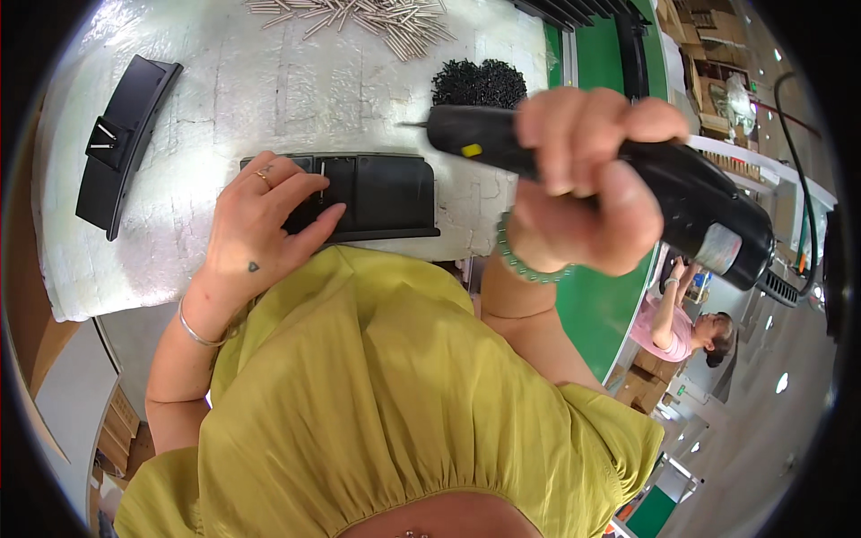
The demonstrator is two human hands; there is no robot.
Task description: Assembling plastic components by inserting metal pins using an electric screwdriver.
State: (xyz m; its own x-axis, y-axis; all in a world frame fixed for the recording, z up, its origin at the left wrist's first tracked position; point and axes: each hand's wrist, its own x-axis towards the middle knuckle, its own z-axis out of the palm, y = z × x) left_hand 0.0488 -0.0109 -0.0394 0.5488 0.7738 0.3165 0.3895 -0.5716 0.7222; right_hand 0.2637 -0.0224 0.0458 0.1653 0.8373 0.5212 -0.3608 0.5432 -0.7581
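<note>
A black electric screwdriver (695, 193) is gripped in my right hand (587, 175), raised to the right above the table; its thin bit points left. My left hand (269, 202) rests on a flat black plastic part (390, 193) lying at the table's near edge. Its thumb and fingers reach around the part's middle, by a small silver pin (323, 175) that stands in a recess there. The fingers are apart; some of their undersides are hidden. Off to the left lies a similar black part (126, 148) with two silver pins in its middle section.
Loose silver pins (377, 22) lie heaped at the table's far side. Nearer, to the right, sits a pile of small black screws (480, 82). The screwdriver's cord (812, 179) loops at far right. Another person (677, 323) in pink works beyond the green surface (583, 309).
</note>
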